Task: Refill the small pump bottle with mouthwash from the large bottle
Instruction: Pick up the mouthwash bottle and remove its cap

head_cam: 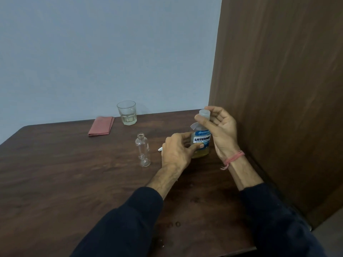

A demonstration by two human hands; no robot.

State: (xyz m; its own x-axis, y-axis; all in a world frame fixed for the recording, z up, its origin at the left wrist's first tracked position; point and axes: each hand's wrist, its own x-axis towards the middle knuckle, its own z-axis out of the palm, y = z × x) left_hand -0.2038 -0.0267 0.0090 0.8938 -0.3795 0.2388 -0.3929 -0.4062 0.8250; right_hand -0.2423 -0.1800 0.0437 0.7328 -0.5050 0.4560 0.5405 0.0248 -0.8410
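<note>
Two hands work the large bottle (201, 140) near the desk's (74, 173) far right edge: the left hand (178, 151) wraps its body, the right hand's (220, 130) fingers (203, 121) pinch the cap (204, 113); likely smooth, light plastic, best gripped mid-body, while the small bottle (143, 150), open-necked and tippy, stands just left.

The left hand (177, 149) covers the lower left of the large bottle (202, 140), cropping its label. Just left of that hand, a small white object (160, 149) peeks out, too hidden to identify.
</note>
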